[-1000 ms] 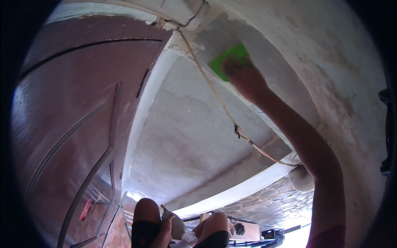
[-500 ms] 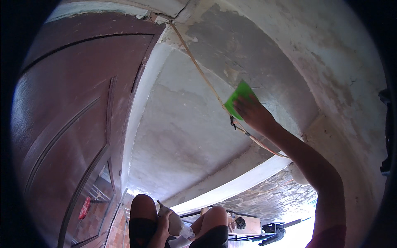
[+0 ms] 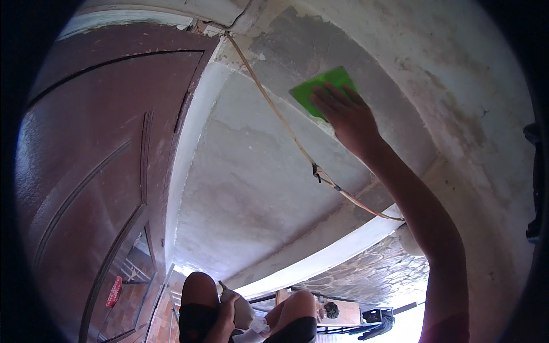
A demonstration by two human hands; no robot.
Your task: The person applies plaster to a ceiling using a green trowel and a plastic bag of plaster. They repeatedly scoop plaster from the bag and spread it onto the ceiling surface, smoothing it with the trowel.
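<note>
My right hand (image 3: 350,123) is raised high, fingers laid over a flat green plastic scraper (image 3: 334,77) held to the darker grey plaster patch (image 3: 306,37). The scraper's thumb side is hidden by the hand. Low in the picture, my left hand (image 3: 227,311) grips a grey, rounded, pouch-like thing (image 3: 244,313) between my bent knees. Whether it is a bag or a bowl I cannot tell. Some whitish, crumpled material (image 3: 260,327) lies beside it.
A cable (image 3: 269,100) with a black tie hangs slack across the grey surface, below the scraper. On the left is a brown panelled door (image 3: 97,114). Further down are a stone-patterned wall (image 3: 366,266), a wooden table (image 3: 346,313) and a tiled floor (image 3: 163,317).
My right hand and the green scraper have moved up and slightly left over the dark patch, away from the cable. The scraper is turned flatter. My left hand keeps its hold.
</note>
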